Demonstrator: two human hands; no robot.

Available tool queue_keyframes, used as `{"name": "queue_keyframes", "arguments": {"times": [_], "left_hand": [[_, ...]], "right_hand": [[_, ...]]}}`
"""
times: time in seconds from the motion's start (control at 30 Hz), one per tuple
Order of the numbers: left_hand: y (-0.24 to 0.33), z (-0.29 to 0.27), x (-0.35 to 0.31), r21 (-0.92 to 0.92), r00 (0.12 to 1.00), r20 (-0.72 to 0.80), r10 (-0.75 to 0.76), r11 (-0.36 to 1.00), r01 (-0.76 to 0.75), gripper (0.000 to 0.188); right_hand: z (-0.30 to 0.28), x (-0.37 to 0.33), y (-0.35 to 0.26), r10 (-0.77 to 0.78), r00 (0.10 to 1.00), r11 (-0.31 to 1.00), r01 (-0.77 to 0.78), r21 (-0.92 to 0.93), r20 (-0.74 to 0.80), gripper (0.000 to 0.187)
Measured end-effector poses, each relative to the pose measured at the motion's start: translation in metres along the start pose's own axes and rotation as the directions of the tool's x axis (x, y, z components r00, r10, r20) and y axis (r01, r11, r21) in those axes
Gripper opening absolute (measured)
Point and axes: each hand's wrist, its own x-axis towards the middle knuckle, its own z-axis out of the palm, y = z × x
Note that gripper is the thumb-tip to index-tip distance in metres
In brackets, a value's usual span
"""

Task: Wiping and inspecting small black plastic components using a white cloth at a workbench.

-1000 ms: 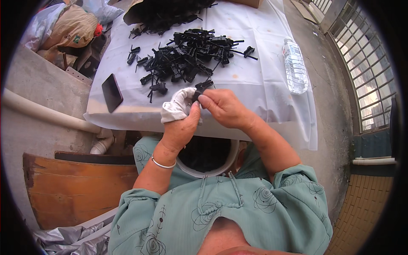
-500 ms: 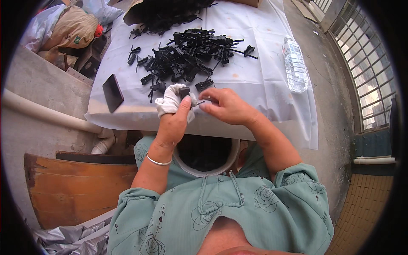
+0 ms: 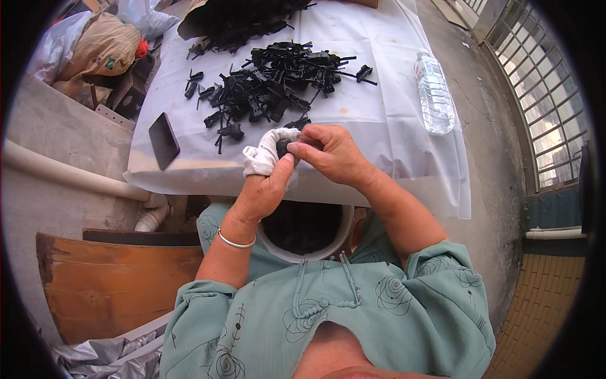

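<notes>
Black parts (image 3: 271, 85) lie heaped in the middle of a table under a whitish, translucent cover (image 3: 394, 126), while a seated person in a printed green top (image 3: 328, 284) works at its near edge, seen from my remote post through the head camera. I see the left hand (image 3: 262, 192) with white cloth (image 3: 259, 161) bunched around its fingers and the thumb bare, gripping a small black piece (image 3: 283, 149) between thumb and cloth. That piece sits just above the table's near edge, on the near side of the heap. The right hand (image 3: 336, 156) meets it from the right, fingers bent and thumb against the piece; whether those fingertips pinch it or only rest there, I cannot tell.

A silver bangle (image 3: 235, 243) circles the left wrist. Below the hands, a pale-rimmed bucket (image 3: 348, 230) stands between the person's legs, its inside dark. On the table's left, I make out a dark phone (image 3: 164, 141) lying flat; on the right, a clear bottle (image 3: 435, 98). A second dark heap (image 3: 240, 25) spreads at the far side. Beyond the table, bags (image 3: 101, 47) crowd the far left, and a barred window (image 3: 543, 95) runs along the right.
</notes>
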Motion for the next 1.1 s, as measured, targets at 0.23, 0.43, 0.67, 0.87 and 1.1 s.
{"name": "queue_keyframes", "arguments": {"times": [0.23, 0.43, 0.67, 0.87, 1.1], "left_hand": [[-0.009, 0.003, 0.001, 0.268, 0.989, -0.083, 0.124, 0.958, -0.097, 0.026], [0.002, 0.003, -0.008, 0.595, 0.956, -0.016, 0.293, 0.771, -0.227, 0.026], [0.012, 0.001, -0.012, 0.394, 0.990, -0.069, 0.124, 0.915, -0.087, 0.025], [0.023, -0.003, -0.022, 0.432, 1.000, -0.018, 0.024, 0.902, -0.014, 0.027], [0.012, -0.015, -0.014, 0.603, 0.991, 0.094, -0.095, 0.798, 0.019, 0.027]], "right_hand": [[0.006, 0.001, 0.009, -0.230, 0.971, 0.932, 0.240, -0.270, 0.067, 0.026], [0.018, -0.003, 0.008, -0.203, 0.978, 0.962, 0.209, -0.177, 0.052, 0.022], [0.015, 0.003, 0.003, -0.194, 0.970, 0.962, 0.218, -0.164, 0.150, 0.023], [0.005, 0.004, -0.008, -0.026, 0.940, 0.998, 0.044, -0.044, 0.342, 0.025], [-0.015, 0.040, 0.025, -0.017, 0.956, 0.701, -0.197, -0.685, -0.292, 0.028]]}}
